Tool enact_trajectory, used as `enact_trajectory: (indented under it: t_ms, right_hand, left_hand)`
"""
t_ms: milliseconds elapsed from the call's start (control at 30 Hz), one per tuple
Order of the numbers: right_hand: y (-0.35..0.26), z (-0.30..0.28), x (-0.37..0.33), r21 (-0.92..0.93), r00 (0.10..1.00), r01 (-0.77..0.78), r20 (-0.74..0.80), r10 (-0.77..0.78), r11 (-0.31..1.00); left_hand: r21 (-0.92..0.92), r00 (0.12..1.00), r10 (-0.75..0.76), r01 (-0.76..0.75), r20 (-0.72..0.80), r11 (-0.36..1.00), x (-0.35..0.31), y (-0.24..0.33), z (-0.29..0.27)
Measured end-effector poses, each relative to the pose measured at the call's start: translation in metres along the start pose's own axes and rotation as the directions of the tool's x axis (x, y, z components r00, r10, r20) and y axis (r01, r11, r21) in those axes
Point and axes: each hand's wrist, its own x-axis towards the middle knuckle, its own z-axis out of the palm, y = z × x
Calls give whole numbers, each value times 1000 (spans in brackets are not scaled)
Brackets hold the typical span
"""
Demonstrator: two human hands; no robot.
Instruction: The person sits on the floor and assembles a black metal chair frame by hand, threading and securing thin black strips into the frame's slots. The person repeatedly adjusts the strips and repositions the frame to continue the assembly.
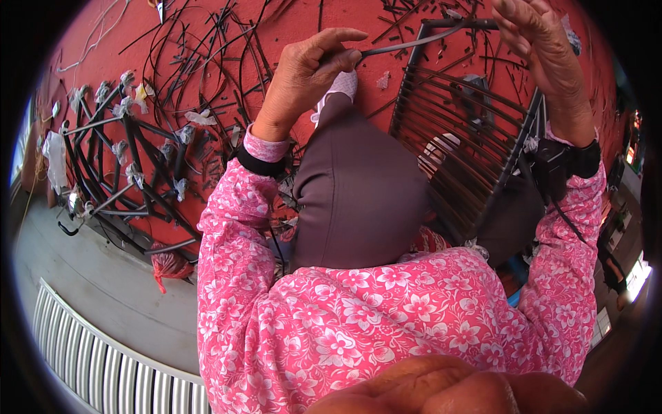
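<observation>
Gripping a grey strip between thumb and bent fingers, the left hand was clamped on one end of it near the top of the view. The strip ran rightward, across the upper bar of a dark frame strung with close-set lines, which stood in front of the person's lap. The right hand, well apart from the left, was raised above the frame's far side, its fingertips near the upper edge; whether it touched the strip could not be told. Loose dark strips littered the red floor; dark tubes with wrapped ends lay piled at left, near a red bag.
</observation>
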Motion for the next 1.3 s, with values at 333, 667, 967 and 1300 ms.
enact_trajectory:
  t_ms: [333, 667, 967, 1300]
  right_hand:
    - [42, -45, 6, -278, 986, -61, -167, 14, 959]
    - [58, -79, -24, 217, 900, 129, -435, -22, 968]
    - [64, -75, -41, 261, 957, 101, -288, -23, 960]
    - [57, -57, -24, 271, 952, 58, -306, 29, 961]
  left_hand:
    - [77, 994, 74, -80, 80, 994, 18, 22, 0]
    - [143, 999, 2, -9, 51, 990, 59, -1, -61]
    - [939, 961, -216, -98, 175, 329, 143, 18, -92]
    - [-158, 772, 17, 109, 636, 981, 179, 81, 88]
